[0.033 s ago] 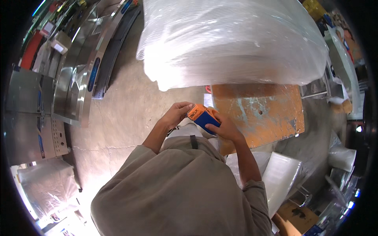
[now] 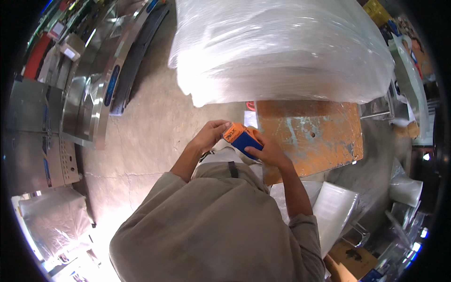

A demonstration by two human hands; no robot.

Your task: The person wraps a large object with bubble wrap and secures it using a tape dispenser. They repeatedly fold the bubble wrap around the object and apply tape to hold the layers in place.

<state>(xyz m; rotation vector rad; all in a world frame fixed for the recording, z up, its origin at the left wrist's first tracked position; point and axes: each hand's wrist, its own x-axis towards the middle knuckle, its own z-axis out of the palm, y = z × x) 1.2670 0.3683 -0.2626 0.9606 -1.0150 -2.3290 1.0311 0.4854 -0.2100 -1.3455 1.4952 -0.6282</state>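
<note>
In front of my waist I hold an orange and blue tape dispenser, tilted, with dark handwriting on its orange part. My right hand is wrapped round its right side, the thumb lying on the blue face. My left hand is closed at its upper left end, thumb and fingertips pinched together at the edge. Whether a loose tape end is between those fingertips is too small to make out. Beyond my hands stands a large bulky load wrapped in clear plastic film.
A scuffed orange-brown board lies right of my hands, with a red item by its far left corner. Steel units line the left side. A roll of clear wrap and a cardboard box are at the lower right.
The view has shifted slightly, so the wrapped load sits a little farther right. Both hands keep the same hold on the tape dispenser.
</note>
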